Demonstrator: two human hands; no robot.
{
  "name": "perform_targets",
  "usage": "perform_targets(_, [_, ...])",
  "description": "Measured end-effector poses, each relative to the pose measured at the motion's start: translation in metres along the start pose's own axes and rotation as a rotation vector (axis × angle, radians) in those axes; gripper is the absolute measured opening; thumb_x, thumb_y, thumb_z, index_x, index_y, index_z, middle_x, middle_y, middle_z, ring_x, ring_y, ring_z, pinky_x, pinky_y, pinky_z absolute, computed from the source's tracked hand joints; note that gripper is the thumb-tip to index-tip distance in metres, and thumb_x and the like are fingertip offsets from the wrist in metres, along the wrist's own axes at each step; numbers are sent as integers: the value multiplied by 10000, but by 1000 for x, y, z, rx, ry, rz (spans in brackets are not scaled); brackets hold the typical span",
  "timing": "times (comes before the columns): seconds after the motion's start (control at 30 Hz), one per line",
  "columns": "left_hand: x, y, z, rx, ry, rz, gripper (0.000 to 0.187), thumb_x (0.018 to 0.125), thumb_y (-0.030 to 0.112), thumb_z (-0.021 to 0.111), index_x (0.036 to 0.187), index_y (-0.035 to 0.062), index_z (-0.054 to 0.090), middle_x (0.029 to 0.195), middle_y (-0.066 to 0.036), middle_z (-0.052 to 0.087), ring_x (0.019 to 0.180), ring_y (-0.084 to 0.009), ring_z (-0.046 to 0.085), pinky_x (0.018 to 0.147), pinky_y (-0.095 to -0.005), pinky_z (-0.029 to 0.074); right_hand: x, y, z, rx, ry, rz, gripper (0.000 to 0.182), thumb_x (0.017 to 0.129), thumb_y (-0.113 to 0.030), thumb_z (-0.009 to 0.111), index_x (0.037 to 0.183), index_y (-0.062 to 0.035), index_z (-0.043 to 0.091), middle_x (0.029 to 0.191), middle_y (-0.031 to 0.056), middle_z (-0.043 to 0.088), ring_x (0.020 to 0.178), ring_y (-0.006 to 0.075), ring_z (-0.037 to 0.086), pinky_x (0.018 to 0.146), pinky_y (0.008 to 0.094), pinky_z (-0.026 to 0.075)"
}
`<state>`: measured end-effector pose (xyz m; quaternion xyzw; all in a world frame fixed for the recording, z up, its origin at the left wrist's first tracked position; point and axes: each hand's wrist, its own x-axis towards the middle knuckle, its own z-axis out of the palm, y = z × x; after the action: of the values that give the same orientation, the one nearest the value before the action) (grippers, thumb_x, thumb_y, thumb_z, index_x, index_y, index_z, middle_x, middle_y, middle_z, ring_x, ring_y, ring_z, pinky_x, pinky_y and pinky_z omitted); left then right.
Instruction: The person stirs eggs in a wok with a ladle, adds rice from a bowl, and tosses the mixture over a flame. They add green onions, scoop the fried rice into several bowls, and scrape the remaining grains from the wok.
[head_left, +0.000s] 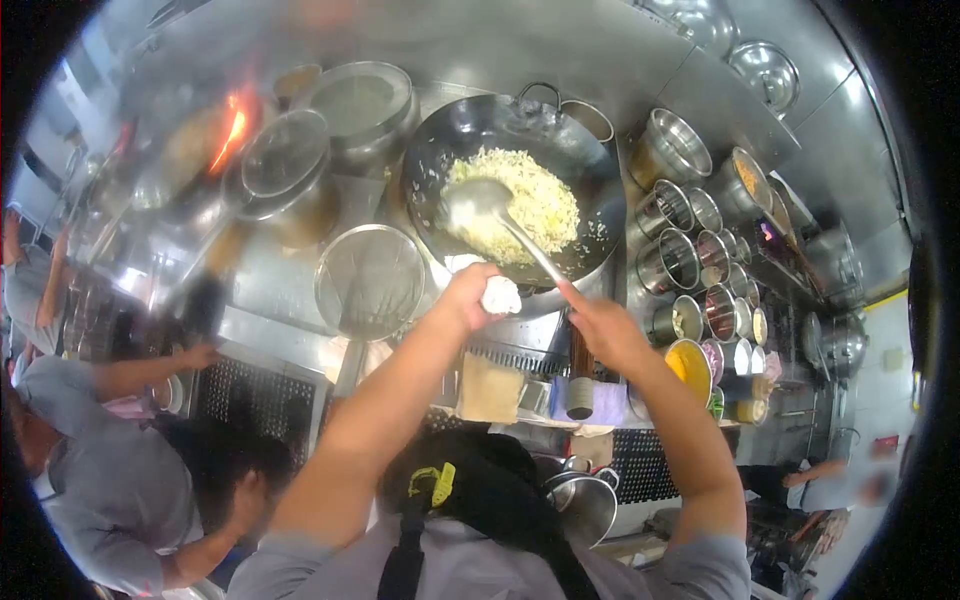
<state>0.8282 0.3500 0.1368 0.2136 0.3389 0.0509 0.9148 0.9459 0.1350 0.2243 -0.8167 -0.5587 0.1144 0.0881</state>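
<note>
A large black wok (590,190) sits on the stove in front of me, with pale fried rice (535,190) spread in its middle. My left hand (473,296) is closed around a bunched white cloth (502,296) at the wok's near rim. The wok handle under that cloth is hidden. My right hand (608,328) grips the long handle of a metal ladle (480,205). The ladle's bowl rests against the left part of the rice, slightly blurred.
Left of the wok are a round mesh strainer (370,280) and metal pots (285,190); flames (236,130) rise farther left. Several ingredient containers (668,262) line the right side. A co-worker (120,450) stands at left. Folded cloths (490,388) lie on the near edge.
</note>
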Motion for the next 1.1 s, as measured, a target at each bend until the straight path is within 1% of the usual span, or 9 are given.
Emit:
perform_targets(0.13, [22, -16, -7, -47, 13, 105, 134, 806, 84, 538, 894, -16, 554, 798, -149, 615, 698, -320, 640, 591, -491, 528, -54, -2, -18, 78, 83, 270, 449, 923, -142, 538, 1363, -199, 475, 1173, 221, 584, 1042, 360, 589, 884, 420, 451])
perform_targets(0.23, [-53, -32, 19, -37, 106, 75, 196, 895, 114, 471, 1043, -5, 520, 908, -159, 621, 776, -315, 653, 669, -481, 556, -112, -58, -51, 268, 132, 395, 462, 906, -85, 540, 1361, -137, 476, 1026, 232, 635, 939, 380, 612, 872, 390, 469])
perform_targets(0.3, [-113, -24, 35, 38, 63, 28, 230, 931, 114, 432, 1134, 24, 490, 987, -164, 621, 835, -295, 655, 724, -470, 564, -163, -73, -90, 133, 202, 113, 482, 894, -56, 554, 1364, -126, 471, 1056, 263, 611, 979, 350, 621, 869, 372, 461])
perform_targets(0.47, [-63, -30, 8, 72, 35, 64, 207, 931, 173, 465, 1082, 40, 516, 991, -143, 622, 850, -299, 649, 723, -463, 560, -103, -54, -51, 118, -30, 242, 457, 902, -95, 546, 1353, -116, 476, 951, 231, 641, 783, 372, 628, 732, 379, 492])
perform_targets(0.63, [-141, -85, -22, -57, 119, -159, 172, 890, 48, 501, 1043, -27, 523, 999, -185, 613, 872, -303, 653, 744, -465, 569, -62, -44, -17, 25, 232, 167, 458, 909, -156, 552, 1355, -105, 461, 870, 271, 607, 724, 419, 594, 658, 421, 470])
perform_targets(0.73, [-104, -84, -44, 156, 132, 7, 188, 888, 61, 497, 1039, -42, 542, 910, -172, 639, 777, -301, 660, 714, -457, 574, -91, -61, -16, 82, 386, 129, 437, 915, -176, 546, 1336, -81, 477, 808, 262, 602, 703, 427, 592, 635, 438, 457])
perform_targets(0.83, [-69, -73, -43, 10, 164, 12, 204, 913, 163, 487, 993, -8, 563, 863, -150, 644, 731, -295, 649, 645, -483, 557, -117, -104, -61, 237, 13, 409, 422, 925, -202, 536, 1312, -38, 498, 934, 256, 637, 876, 375, 648, 775, 421, 494])
perform_targets(1.0, [-135, -17, 9, 115, 41, 46, 213, 906, 172, 517, 1030, 5, 557, 907, -143, 648, 770, -307, 658, 629, -493, 557, -163, -68, -111, 87, -45, 62, 407, 912, -236, 549, 1272, -46, 534, 965, 245, 645, 950, 382, 637, 855, 430, 479])
perform_targets(1.1, [-77, -53, -17, 67, 143, 59, 216, 917, 165, 501, 1038, -9, 539, 909, -153, 644, 781, -313, 659, 625, -495, 567, -84, -53, -48, -90, -1, 245, 378, 898, -263, 557, 1199, -34, 567, 896, 259, 633, 832, 420, 616, 755, 476, 487])
